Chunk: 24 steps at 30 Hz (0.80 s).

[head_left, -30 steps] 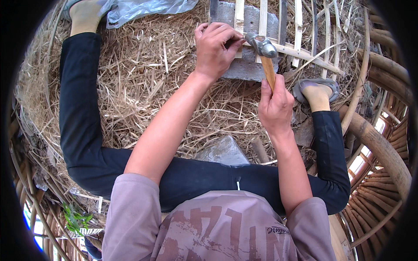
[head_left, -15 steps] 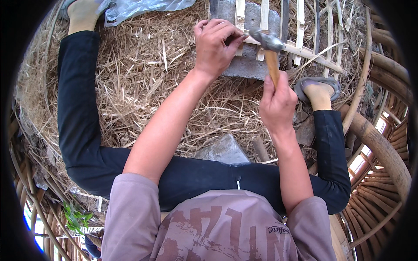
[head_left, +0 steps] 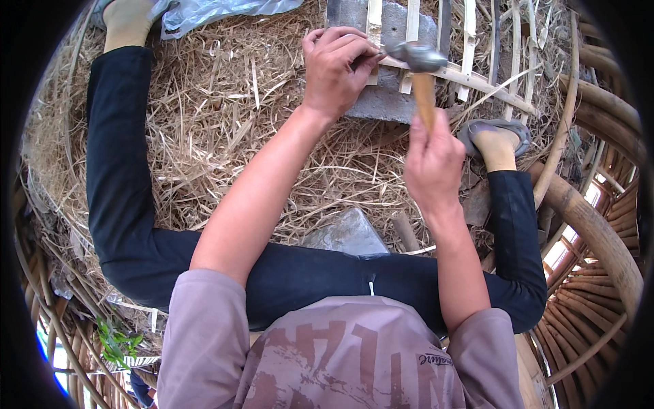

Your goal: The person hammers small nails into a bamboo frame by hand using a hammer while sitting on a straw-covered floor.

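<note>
My right hand point(head_left: 434, 160) is closed around the wooden handle of a hammer point(head_left: 424, 95). The hammer's metal head, smeared by motion, hovers over a frame of pale bamboo strips point(head_left: 469, 49), its tip close to my left fingers. With thumb and fingers pinched together, my left hand point(head_left: 337, 71) holds a thin, dark, nail-like piece at the end of the crosswise strip point(head_left: 477, 80). Its exact kind is too small to tell. Beneath the strips lies a grey concrete block point(head_left: 385, 105), partly covered by them.
Dry straw and shavings point(head_left: 225, 129) cover the ground between my outstretched legs. A clear plastic bag point(head_left: 218, 15) lies at the far left, a grey stone slab point(head_left: 347, 233) near my lap. Thick curved bamboo poles point(head_left: 593, 225) stand along the right.
The hammer head has swung slightly and now lies more level, its handle more upright. My left hand keeps its pinch in nearly the same place.
</note>
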Available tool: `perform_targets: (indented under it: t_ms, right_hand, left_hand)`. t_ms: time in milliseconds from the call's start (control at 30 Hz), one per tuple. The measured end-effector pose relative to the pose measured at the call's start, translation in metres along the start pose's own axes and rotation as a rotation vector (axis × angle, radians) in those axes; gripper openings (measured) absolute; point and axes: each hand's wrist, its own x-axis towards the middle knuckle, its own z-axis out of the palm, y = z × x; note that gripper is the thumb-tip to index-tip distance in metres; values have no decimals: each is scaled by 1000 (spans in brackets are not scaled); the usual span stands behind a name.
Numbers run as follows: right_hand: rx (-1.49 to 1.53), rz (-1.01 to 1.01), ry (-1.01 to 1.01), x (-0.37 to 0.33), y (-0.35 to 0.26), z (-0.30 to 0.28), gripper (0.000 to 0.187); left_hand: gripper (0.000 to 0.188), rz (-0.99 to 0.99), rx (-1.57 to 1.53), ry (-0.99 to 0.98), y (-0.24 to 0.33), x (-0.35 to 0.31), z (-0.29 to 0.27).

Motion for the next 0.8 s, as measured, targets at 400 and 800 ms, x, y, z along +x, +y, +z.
perform_targets:
  t_ms: [400, 800]
  right_hand:
    - [15, -136, 207, 1, -1, -2, 15]
    - [64, -104, 251, -6, 2, 2, 13]
  left_hand:
    - [9, 56, -49, 59, -4, 1, 4]
    - [9, 45, 7, 31, -1, 4, 3]
